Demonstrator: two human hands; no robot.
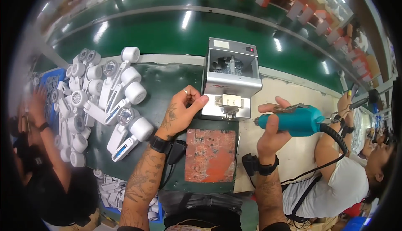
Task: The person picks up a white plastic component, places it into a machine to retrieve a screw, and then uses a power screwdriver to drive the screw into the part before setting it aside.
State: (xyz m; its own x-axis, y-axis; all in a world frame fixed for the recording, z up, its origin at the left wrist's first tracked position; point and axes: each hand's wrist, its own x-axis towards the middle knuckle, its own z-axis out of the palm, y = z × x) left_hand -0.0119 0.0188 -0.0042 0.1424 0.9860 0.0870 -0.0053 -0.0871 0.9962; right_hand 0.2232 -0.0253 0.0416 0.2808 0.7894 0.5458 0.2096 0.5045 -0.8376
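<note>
My right hand (270, 141) is wrapped round a teal electric screwdriver (299, 122), its tip pointing left toward the grey screw feeder (234, 82). Loose screws lie in the feeder's open tray. At the feeder's lower left corner is my left hand (183, 109), fingers curled and thumb reaching to the right. Anything between those fingertips is hidden. A worn red pad (210, 155) lies on the table between my forearms. To the left, several white handheld fan parts (125, 126) are heaped, some with blue strips on their handles.
A black coiled cord (337, 137) runs from the screwdriver past my right wrist. Below the table edge, a blue bin (155, 214) holds more white parts. Co-workers sit on both sides: a bare arm (52, 155) at left, a white sleeve (335, 189) at right. Beyond runs a green surface (167, 30).
</note>
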